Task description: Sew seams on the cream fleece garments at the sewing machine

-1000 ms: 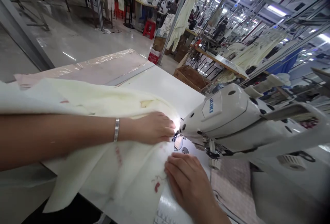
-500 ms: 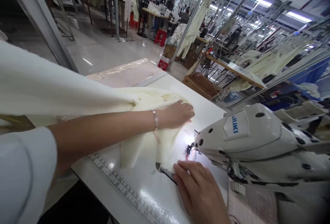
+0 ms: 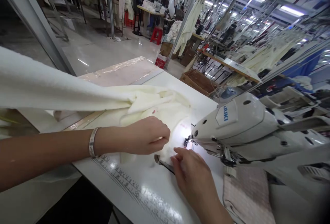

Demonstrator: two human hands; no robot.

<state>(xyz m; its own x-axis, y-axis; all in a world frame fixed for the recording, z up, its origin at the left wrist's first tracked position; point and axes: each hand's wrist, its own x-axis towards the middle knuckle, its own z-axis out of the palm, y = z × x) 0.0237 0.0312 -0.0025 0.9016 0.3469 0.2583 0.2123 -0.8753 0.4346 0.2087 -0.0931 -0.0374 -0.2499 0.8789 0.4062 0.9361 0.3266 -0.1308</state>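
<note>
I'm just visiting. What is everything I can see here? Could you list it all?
table: one, white, foreground
sewing machine: one, white, right on table
fabric: one, cream, draped across table up to sewing machine
ruler scale: one, black, table's near edge
stool: one clear, red, far floor
box: one, brown, behind table
bracelet: one, silver, left wrist
left hand: one, bare, curled on fabric
right hand: one, bare, fingers flat at fabric's edge
</note>
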